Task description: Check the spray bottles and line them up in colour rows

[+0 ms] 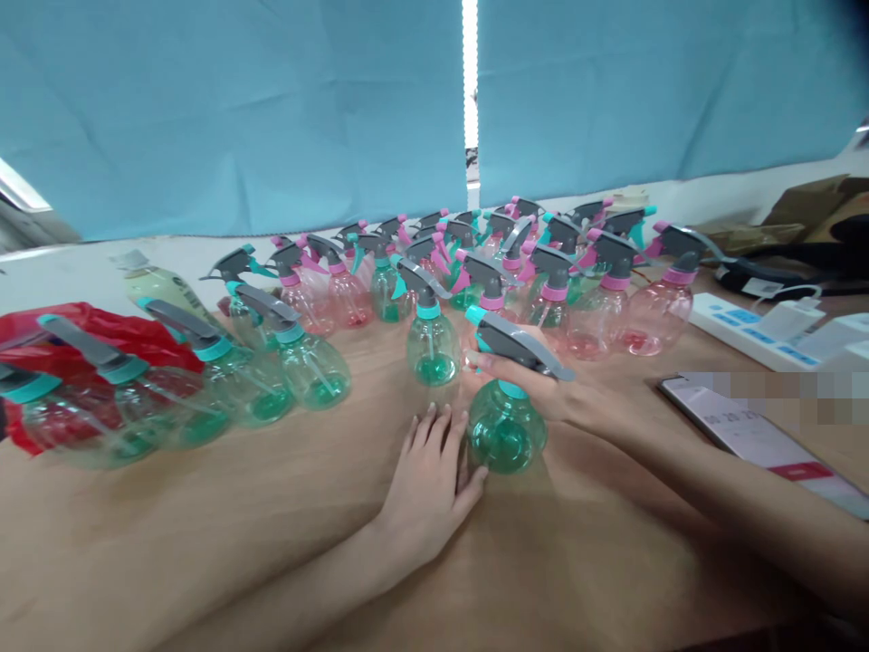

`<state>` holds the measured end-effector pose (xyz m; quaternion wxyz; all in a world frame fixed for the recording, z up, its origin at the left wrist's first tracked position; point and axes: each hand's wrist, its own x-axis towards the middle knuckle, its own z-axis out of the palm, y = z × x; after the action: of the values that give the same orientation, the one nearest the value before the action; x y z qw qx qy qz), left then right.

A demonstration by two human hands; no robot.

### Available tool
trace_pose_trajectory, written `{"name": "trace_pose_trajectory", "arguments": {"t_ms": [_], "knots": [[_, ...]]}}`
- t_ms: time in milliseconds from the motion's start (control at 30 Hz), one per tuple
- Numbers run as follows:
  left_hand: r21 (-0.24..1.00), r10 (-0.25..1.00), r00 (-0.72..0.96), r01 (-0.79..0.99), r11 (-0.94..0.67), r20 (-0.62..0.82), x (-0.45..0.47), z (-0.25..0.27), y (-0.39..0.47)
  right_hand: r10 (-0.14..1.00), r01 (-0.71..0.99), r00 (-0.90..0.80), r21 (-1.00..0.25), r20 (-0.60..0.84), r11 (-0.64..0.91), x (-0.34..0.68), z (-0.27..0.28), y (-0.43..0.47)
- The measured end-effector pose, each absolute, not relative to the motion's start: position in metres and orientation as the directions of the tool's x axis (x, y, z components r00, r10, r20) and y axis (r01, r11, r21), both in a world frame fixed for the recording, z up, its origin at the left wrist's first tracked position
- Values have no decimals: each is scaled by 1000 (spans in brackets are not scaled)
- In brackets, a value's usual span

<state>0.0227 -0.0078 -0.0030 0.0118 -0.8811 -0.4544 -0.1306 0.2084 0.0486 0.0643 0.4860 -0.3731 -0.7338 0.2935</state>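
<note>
Green bottle (508, 430) in right hand (543, 393), axis near upright, nozzle (475, 315) forward-left

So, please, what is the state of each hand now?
Left hand: open, palm down on the table.
Right hand: closed, holding a green spray bottle.

Light glares through 1 narrow gap (471, 81) at top centre and from 1 slanting strip (22, 188) at upper left; soft shadows dim the surface (631, 561) toward lower right. Spray bottles (74, 426) at the left edge look stretched and blurred; pixel blocks mask part of the right edge.
</note>
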Motion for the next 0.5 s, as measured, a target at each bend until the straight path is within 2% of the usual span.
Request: {"name": "trace_pose_trajectory", "arguments": {"t_ms": [67,267,500], "knots": [[97,799,551,805,-585,242,23,-2,-8,858,282,-215,-811,467,512,209,73,41],[99,789,556,798,-595,262,22,-2,-8,830,172,-337,-838,444,518,210,93,27],[106,786,553,795,-597,277,21,-4,-9,836,169,-288,-835,467,524,207,87,30]]}}
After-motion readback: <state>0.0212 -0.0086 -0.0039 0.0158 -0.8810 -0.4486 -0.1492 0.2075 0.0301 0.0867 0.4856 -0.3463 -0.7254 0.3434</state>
